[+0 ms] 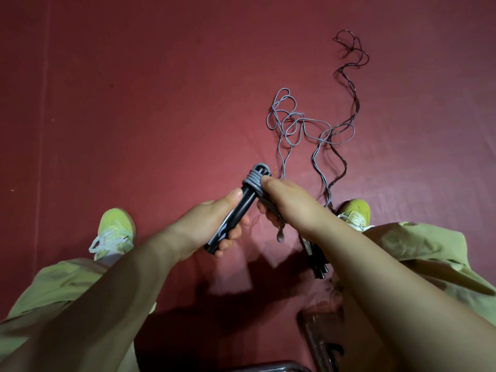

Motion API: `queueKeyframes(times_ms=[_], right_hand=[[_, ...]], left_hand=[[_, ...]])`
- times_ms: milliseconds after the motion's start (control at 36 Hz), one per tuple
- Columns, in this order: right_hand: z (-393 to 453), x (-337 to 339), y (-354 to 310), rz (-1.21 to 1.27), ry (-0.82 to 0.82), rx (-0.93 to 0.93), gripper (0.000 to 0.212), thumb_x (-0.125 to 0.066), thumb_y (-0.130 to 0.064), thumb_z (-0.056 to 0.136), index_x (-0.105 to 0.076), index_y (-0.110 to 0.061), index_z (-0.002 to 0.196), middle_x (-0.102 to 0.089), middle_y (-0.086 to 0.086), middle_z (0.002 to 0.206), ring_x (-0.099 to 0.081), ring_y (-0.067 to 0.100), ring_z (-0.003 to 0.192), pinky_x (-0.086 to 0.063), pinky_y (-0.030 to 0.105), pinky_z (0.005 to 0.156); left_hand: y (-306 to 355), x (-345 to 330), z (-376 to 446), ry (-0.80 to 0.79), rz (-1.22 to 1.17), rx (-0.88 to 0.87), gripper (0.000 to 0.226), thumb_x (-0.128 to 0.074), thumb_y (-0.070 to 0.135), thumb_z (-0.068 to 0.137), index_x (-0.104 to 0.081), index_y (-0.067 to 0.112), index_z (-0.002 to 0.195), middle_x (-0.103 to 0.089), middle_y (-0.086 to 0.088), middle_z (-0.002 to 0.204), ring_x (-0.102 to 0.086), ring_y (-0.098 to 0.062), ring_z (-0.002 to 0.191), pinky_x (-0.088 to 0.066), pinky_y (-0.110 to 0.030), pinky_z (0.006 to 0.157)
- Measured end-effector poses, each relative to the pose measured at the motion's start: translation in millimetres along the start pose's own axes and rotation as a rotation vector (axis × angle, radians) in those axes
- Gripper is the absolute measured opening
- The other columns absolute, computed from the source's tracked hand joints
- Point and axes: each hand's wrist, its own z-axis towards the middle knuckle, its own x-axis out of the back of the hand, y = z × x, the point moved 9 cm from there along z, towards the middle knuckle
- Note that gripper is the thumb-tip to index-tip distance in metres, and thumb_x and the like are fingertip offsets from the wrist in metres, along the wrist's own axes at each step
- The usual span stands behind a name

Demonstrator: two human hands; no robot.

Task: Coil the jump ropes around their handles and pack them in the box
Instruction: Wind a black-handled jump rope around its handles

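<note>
You hold one pair of black handles side by side in your left hand, above the red floor between your two feet. The fingers of this hand are curled around the lower part of the pair, and the thumb lies along the top. About four or five turns of grey rope are wound around the upper end of the handles. Your right hand pinches this rope just beside the coil; its fingers are bent around the strand, and one short end hangs down below the hand.

On the floor in front of you I count two loose ropes: one grey rope on the floor, in several tangled loops, and one dark rope, which stretches farther away. They cross each other near your right foot. A second bundle of dark handles lies beside your right forearm, partly hidden by it, so I cannot count them.

You have two yellow-green shoes. At the lower edge, a transparent object and a metal bar are cut off and hard to identify.
</note>
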Motion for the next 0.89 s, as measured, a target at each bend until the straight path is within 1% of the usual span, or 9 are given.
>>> queueKeyframes(times_ms=[111,222,306,389,556,611,694,778,889], right_hand=[[-0.6,-0.2,5.4,0.072,-0.012,-0.026,0.043,-0.035,-0.034,0.104,-0.055,-0.009,0.075,-0.049,0.007,0.065,-0.037,0.015,0.046,-0.029,0.025,0.045],[1.5,0.7,14.5,0.064,0.010,-0.084,0.046,-0.038,-0.039,0.102,-0.063,-0.006,0.082,-0.045,-0.001,0.055,-0.034,0.012,0.041,-0.025,0.022,0.042],[3.0,5.0,19.4,0.014,0.084,-0.111,0.052,-0.041,-0.046,0.100,-0.059,-0.011,0.066,-0.039,-0.007,0.043,-0.032,0.014,0.040,-0.026,0.022,0.042],[4.0,10.4,18.3,-0.066,0.159,-0.091,0.053,-0.043,-0.048,0.098,-0.054,-0.015,0.058,-0.038,-0.009,0.036,-0.035,0.015,0.037,-0.030,0.024,0.045],[3.9,5.0,18.9,-0.003,0.159,-0.071,0.051,-0.042,-0.043,0.100,-0.057,-0.013,0.061,-0.040,-0.009,0.038,-0.036,0.013,0.036,-0.031,0.027,0.046],[2.8,-1.0,18.5,0.098,0.124,-0.090,0.052,-0.041,-0.043,0.101,-0.061,-0.008,0.067,-0.043,-0.004,0.042,-0.037,0.015,0.040,-0.031,0.025,0.045],[0.9,-9.4,17.6,0.215,0.053,-0.132,0.058,-0.038,-0.052,0.098,-0.064,-0.005,0.075,-0.049,0.002,0.052,-0.041,0.016,0.045,-0.032,0.025,0.046],[-1.3,-7.4,17.6,0.247,0.060,-0.157,0.061,-0.041,-0.061,0.092,-0.062,-0.008,0.070,-0.048,0.004,0.053,-0.039,0.018,0.045,-0.028,0.026,0.047],[-4.8,5.5,10.4,0.139,0.138,-0.112,0.060,-0.047,-0.059,0.090,-0.063,-0.005,0.071,-0.045,-0.001,0.047,-0.036,0.015,0.043,-0.025,0.027,0.048]], left_hand=[[-1.7,8.5,3.4,0.115,0.097,0.003,0.047,-0.036,0.050,0.097,-0.057,0.010,0.085,-0.048,0.004,0.052,-0.040,-0.012,0.040,-0.036,-0.021,0.042],[-3.3,15.4,7.6,0.189,0.230,-0.025,0.043,-0.036,0.049,0.097,-0.055,0.013,0.084,-0.046,0.001,0.059,-0.038,-0.015,0.046,-0.035,-0.024,0.047],[-3.0,23.2,11.3,0.246,0.286,-0.059,0.053,-0.042,0.067,0.081,-0.056,0.016,0.080,-0.048,0.005,0.056,-0.040,-0.016,0.045,-0.035,-0.026,0.049],[-1.6,31.1,14.9,0.288,0.339,-0.095,0.066,-0.036,0.078,0.060,-0.058,0.018,0.078,-0.050,0.009,0.050,-0.043,-0.017,0.046,-0.037,-0.033,0.055],[4.5,37.9,14.6,0.344,0.488,-0.148,0.075,-0.033,0.079,0.062,-0.058,0.010,0.079,-0.055,0.002,0.058,-0.049,-0.023,0.054,-0.045,-0.046,0.061],[8.5,41.7,11.5,0.394,0.626,-0.158,0.067,-0.036,0.075,0.071,-0.055,0.011,0.076,-0.058,-0.005,0.064,-0.055,-0.028,0.062,-0.047,-0.046,0.066],[13.4,47.2,4.6,0.489,0.813,-0.156,0.047,-0.044,0.064,0.084,-0.055,0.018,0.083,-0.061,-0.002,0.072,-0.060,-0.029,0.075,-0.047,-0.041,0.069],[26.6,39.1,-4.7,0.577,1.010,-0.253,0.041,-0.049,0.063,0.082,-0.055,0.025,0.096,-0.063,0.001,0.086,-0.060,-0.029,0.086,-0.049,-0.039,0.071],[37.5,29.4,-9.9,0.598,1.041,-0.366,0.042,-0.052,0.062,0.079,-0.054,0.024,0.096,-0.061,0.001,0.088,-0.060,-0.030,0.088,-0.047,-0.039,0.069]])
